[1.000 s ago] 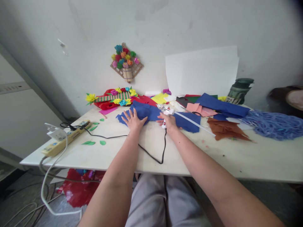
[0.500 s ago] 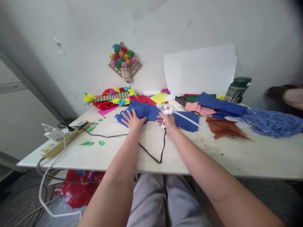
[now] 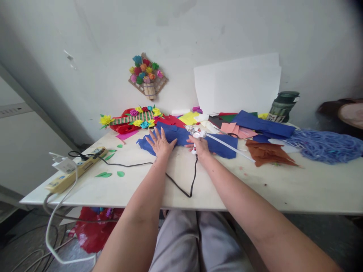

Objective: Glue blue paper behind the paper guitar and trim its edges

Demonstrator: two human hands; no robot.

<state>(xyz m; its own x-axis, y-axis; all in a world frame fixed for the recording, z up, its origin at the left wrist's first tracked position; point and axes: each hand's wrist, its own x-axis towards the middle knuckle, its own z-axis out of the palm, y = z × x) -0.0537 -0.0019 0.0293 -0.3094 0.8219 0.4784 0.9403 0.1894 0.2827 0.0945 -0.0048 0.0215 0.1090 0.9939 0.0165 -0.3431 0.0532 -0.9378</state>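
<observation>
Head view, two hands (image 3: 162, 146) (image 3: 202, 147), one glue gun (image 3: 200, 133)

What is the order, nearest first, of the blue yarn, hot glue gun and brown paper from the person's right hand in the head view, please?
1. Hot glue gun: held in the right hand.
2. Brown paper: to the hand's right.
3. Blue yarn: farther right, beyond the paper.

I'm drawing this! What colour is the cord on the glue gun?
The cord is black; the head view shows it.
</observation>
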